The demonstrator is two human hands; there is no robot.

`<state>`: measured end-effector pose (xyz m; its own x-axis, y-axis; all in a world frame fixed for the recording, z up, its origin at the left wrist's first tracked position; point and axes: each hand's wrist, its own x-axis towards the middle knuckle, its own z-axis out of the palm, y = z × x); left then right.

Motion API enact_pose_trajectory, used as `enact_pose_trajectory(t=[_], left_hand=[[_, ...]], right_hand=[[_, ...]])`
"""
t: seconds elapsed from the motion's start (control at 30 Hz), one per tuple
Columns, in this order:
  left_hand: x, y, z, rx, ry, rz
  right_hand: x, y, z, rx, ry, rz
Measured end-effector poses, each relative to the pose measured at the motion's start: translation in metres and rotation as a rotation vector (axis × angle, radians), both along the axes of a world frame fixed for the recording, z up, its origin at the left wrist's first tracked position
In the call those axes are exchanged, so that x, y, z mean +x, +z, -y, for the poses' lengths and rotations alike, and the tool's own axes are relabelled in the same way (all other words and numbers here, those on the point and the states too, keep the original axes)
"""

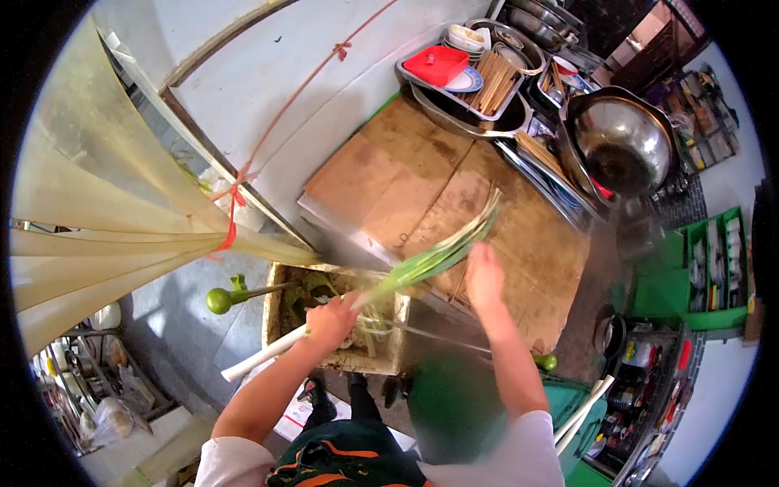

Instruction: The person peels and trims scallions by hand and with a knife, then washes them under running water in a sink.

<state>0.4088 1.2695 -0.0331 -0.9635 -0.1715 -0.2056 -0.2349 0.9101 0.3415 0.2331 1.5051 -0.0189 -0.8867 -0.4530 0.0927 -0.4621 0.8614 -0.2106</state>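
One curtain, left edge: yellowed plastic (122, 252), gathered by a red tie (235, 195).
Rack, lower left: shelf (105, 377) of bottles and bagged goods, contents too small to tell.
Green-ended rod, left of centre: round green end (217, 300), shaft reaching over the box.
Scrap box, centre: dirty pale walls (399, 341); leafy scraps and pale trimmings (324, 286) inside.
Left hand, centre: fingers clamped round the stalk (331, 321), above the box.
Leek-like vegetable, centre: green part (393, 282) rising to upper right, white end pointing lower left; held aloft.
Step in hand: probably cleaning or stripping leaves over the scraps; a judgement.
Next move: would call for a firm left grip while the right draws loose leaf away.
Cardboard, centre: stained sheet (389, 166) behind the leek.
Right hand, right of centre: blurred (485, 276), fingers curled near the green tips; cannot tell whether they pinch a leaf.
Tray, upper centre-right: pale rim (445, 93); red basket (436, 65), plate (464, 79), chopsticks (493, 85) in it.
Pale stalks, lower right: two lengths (584, 414) lying across a green bin (568, 396).
Steel basin, upper right: tilted (625, 134), dark patch within.
Green crate, right edge: compartments (706, 322) with white items (734, 243), kind unclear.
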Motion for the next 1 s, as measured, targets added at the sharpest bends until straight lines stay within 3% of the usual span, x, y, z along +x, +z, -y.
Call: enact_pose_trajectory(t=[0.07,0.1,0.17,0.27,0.3,0.4,0.47,0.5,0.57,0.63,0.67,0.73,0.87,0.97,1.0], left_hand=[[0.009,0.016,0.005,-0.025,0.036,0.043],[0.013,0.024,0.009,-0.048,0.073,0.083],[0.027,0.033,0.017,-0.023,0.101,0.015],[0.038,0.046,0.020,0.023,0.146,-0.057],[0.040,0.050,0.020,0.024,0.169,-0.061],[0.047,0.065,0.020,0.009,0.198,-0.080],[0.053,0.074,0.025,-0.010,0.211,-0.096],[0.057,0.077,0.030,0.025,0.186,-0.072],[0.062,0.081,0.037,0.057,0.172,-0.050],[0.063,0.085,0.039,0.351,0.082,-0.285],[0.065,0.091,0.038,0.433,0.073,0.008],[0.072,0.085,0.033,0.625,0.168,0.031],[0.076,0.084,0.028,0.625,0.337,-0.083],[0.078,0.060,0.046,0.619,0.403,-0.246],[0.080,0.050,0.055,0.547,0.401,-0.321]], right_hand=[[-0.019,-0.007,-0.011,0.014,-0.300,-0.048],[-0.019,-0.007,-0.008,0.006,-0.294,-0.048],[-0.014,-0.001,-0.002,-0.007,-0.283,-0.527],[0.014,0.029,0.047,-0.336,0.227,-0.052],[0.024,0.034,0.070,-0.403,0.342,-0.023],[0.034,0.062,0.112,-0.314,0.472,-0.044],[0.024,0.070,0.126,-0.143,0.764,0.015],[0.025,0.080,0.130,-0.188,0.829,-0.016],[0.038,0.093,0.140,-0.121,0.868,-0.068],[0.054,0.093,0.149,-0.102,0.907,-0.168],[0.063,0.098,0.153,-0.105,0.916,-0.174],[0.082,0.112,0.160,0.027,0.777,-0.203],[0.127,0.118,0.165,0.093,0.550,-0.208],[0.180,0.109,0.150,-0.082,0.738,0.011],[0.196,0.138,0.145,-0.023,0.840,0.152]])
